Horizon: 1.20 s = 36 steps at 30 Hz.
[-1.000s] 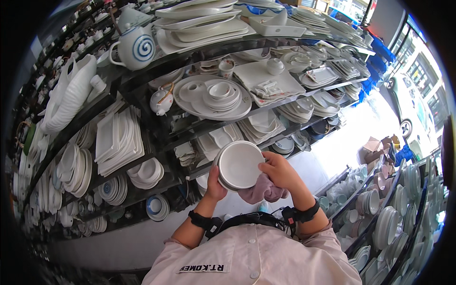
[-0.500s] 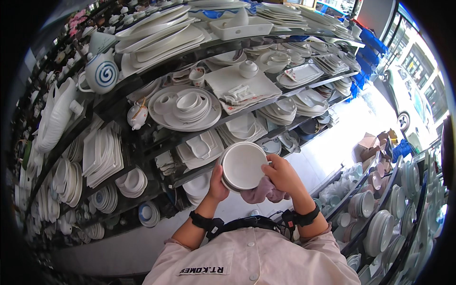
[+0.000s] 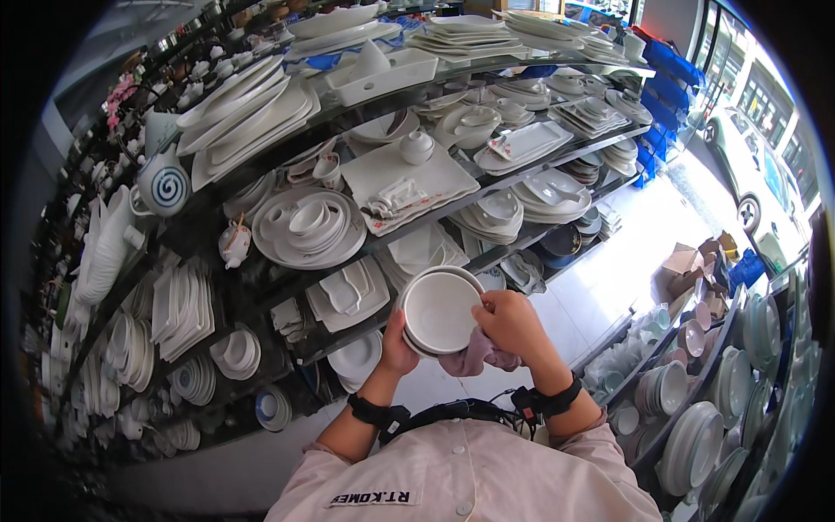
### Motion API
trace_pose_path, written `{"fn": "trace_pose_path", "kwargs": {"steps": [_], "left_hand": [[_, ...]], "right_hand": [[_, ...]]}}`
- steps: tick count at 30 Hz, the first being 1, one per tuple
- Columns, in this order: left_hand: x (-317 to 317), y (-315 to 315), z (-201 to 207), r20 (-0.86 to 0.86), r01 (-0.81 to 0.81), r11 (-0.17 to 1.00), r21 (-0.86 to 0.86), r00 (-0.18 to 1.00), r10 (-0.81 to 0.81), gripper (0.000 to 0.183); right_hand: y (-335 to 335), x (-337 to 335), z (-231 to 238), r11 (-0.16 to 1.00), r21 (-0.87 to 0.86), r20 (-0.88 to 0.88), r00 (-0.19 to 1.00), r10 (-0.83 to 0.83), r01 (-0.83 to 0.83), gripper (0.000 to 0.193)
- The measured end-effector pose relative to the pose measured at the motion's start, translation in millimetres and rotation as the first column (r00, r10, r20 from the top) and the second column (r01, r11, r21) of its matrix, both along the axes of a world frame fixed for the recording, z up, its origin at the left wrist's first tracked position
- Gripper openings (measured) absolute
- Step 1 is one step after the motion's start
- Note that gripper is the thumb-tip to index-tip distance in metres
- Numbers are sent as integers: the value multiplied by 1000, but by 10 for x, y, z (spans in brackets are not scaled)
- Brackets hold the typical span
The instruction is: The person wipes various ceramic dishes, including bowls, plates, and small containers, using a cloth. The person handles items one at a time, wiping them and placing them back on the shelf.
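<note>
Your left hand [image 3: 399, 348] grips the left side of a white bowl [image 3: 445, 311], thumb along the outer wall, the other fingers largely hidden beneath. Your right hand [image 3: 511, 324] closes on a mauve cloth [image 3: 468, 357], its fingers at the bowl's right rim; the cloth bunches against the lower right edge. The bowl thus lies between both sets of fingers, its mouth facing you; whether a second bowl nests under it cannot be told. Black bands [image 3: 380, 412] circle your wrists. Dark capital lettering [image 3: 371, 498], upside down, marks the chest of your pale pink shirt [image 3: 531, 474]. Ahead, dark shelves [image 3: 283, 148] carry white crockery and a teapot [image 3: 165, 187] with a blue spiral. At right, plates [image 3: 693, 452] stand in a row.
</note>
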State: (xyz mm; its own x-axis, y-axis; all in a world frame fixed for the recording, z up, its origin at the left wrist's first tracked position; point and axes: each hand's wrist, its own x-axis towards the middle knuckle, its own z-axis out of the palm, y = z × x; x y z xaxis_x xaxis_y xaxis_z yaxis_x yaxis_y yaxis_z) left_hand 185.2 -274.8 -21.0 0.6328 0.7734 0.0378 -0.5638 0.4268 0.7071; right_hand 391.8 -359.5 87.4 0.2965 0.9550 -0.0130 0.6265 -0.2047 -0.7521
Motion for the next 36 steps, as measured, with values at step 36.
{"fn": "trace_pose_path", "kwargs": {"steps": [36], "left_hand": [[356, 52, -61, -117, -55, 996, -73, 992, 46, 81]], "right_hand": [[63, 350, -69, 996, 67, -187, 981, -42, 56, 37]]}}
